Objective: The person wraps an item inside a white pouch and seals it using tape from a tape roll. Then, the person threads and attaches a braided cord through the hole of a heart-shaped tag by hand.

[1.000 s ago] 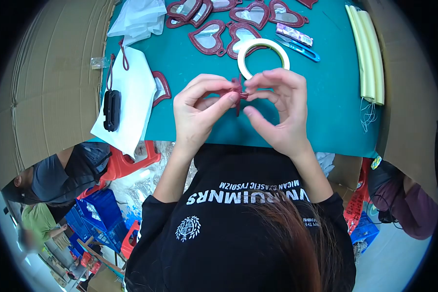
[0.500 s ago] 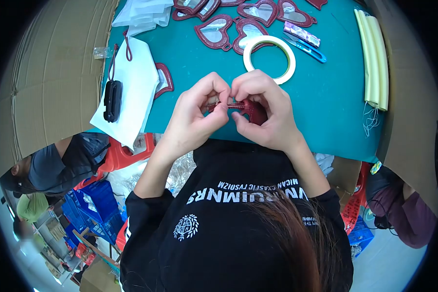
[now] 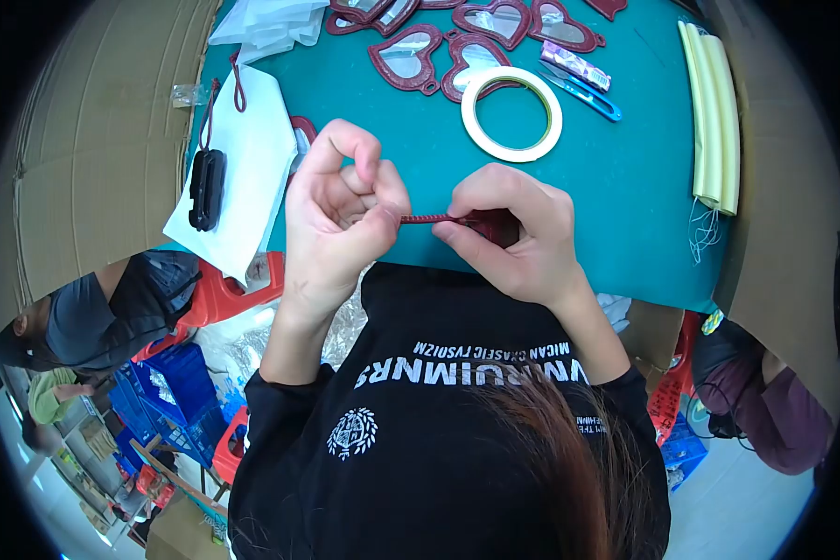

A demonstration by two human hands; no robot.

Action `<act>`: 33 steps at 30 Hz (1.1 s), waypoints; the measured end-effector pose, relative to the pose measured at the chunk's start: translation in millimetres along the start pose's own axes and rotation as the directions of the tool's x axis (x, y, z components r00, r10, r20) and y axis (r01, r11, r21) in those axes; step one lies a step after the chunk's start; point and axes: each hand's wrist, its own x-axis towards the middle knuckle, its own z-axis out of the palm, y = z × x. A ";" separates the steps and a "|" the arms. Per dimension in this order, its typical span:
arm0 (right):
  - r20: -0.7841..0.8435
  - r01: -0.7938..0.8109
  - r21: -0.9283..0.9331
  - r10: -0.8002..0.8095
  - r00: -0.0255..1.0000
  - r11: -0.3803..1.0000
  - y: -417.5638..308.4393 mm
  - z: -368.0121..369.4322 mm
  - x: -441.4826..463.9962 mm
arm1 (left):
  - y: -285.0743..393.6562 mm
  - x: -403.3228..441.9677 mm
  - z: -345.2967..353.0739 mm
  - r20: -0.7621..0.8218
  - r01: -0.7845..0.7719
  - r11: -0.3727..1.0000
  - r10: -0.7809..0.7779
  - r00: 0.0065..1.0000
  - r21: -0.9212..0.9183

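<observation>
While I watch, the left hand [image 3: 331, 205] draws away from the right hand [image 3: 525, 233] above the green counter [image 3: 625, 201], one finger lifted, the rest seemingly pinching a dark red strip [image 3: 426, 219]; the right hand's fingers grip its other end, leaving more exposed, apparently taut.

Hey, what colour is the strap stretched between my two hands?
The strap is dark red, best seen in the head view.

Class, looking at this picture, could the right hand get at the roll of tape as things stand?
Probably yes: the roll of tape lies just beyond the right hand, and nothing visible blocks the way. However, that hand grips the dark red piece, so it might have to let go first.
</observation>
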 end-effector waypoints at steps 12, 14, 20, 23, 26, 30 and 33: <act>0.085 0.186 -0.020 -0.183 0.979 0.982 -4.2 -19.7 0.9 | 42.1 -7.4 17.2 0.009 0.213 0.939 -0.219 0.976 -0.268; 0.065 0.176 -0.013 -0.175 0.982 0.984 -7.5 -20.7 5.4 | 41.9 -5.0 22.1 0.029 0.184 0.945 -0.183 0.983 -0.272; 0.022 0.100 -0.271 -0.098 0.995 0.957 -15.7 -19.0 16.4 | 37.9 7.6 26.5 0.001 0.150 0.982 -0.151 0.989 -0.119; 0.010 0.059 -0.259 -0.058 0.998 0.964 -8.3 -20.4 11.5 | 29.5 8.3 24.2 0.053 0.144 0.989 -0.146 0.988 0.041; 0.002 0.080 -0.214 -0.082 0.997 0.974 0.3 -21.0 4.8 | 19.7 12.0 21.4 0.160 0.077 0.963 -0.121 0.980 0.258; -0.125 -0.181 0.085 0.190 0.974 0.980 -2.5 -16.6 -3.5 | 6.9 23.4 19.4 0.320 -0.256 0.615 0.006 0.947 0.746; -0.172 -0.110 0.190 0.143 0.975 0.976 3.3 -21.8 -6.8 | -16.2 34.9 10.8 0.433 -0.511 0.434 0.272 0.859 0.742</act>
